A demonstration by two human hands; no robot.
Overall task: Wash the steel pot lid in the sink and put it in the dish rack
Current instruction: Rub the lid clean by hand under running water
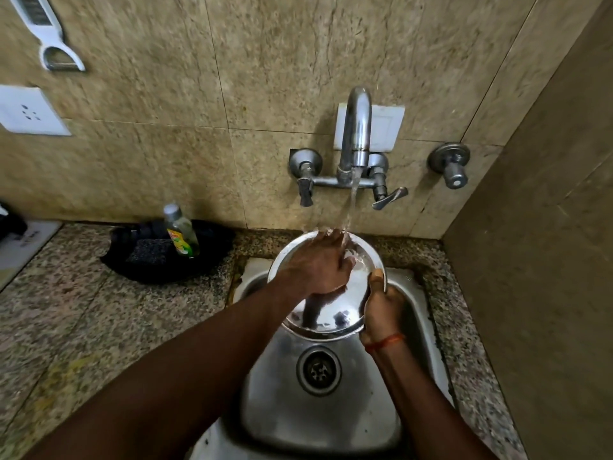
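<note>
From your head camera, you are looking down at a steel sink (331, 423) set into a speckled granite counter (83, 310), with a tiled wall behind it. You hold the steel pot lid (331, 313) above the back half of the sink, tilted up so that its shiny face turns toward you, its far edge near the wall and its near edge above the drain (319, 370). Your right hand (381, 310) is closed on the lid's right rim, thumb pressed on the front face and the other fingers hidden behind the metal; an orange thread (384, 341) circles that wrist. Your left hand (318, 267) lies flat and open on the upper face of the lid, palm down against the steel, fingers spread toward the far rim, gripping nothing. Water (351, 207) runs in a thin stream from the curved wall tap (356, 127) and lands on the lid right at the fingertips of your left hand, splashing over the upper right part of the lid. The tap's right lever (389, 198) points out to the right, while the left one (305, 190) hangs down. A separate round valve (451, 167) sits on the wall further right. On the counter to the left of the sink lies a dark cloth (159, 260) carrying a dark scrub sponge (149, 252) and a bottle of dish soap (181, 232) with a silver cap. A white peeler (49, 34) hangs high on the wall at the left, above a white socket plate (28, 111)
</note>
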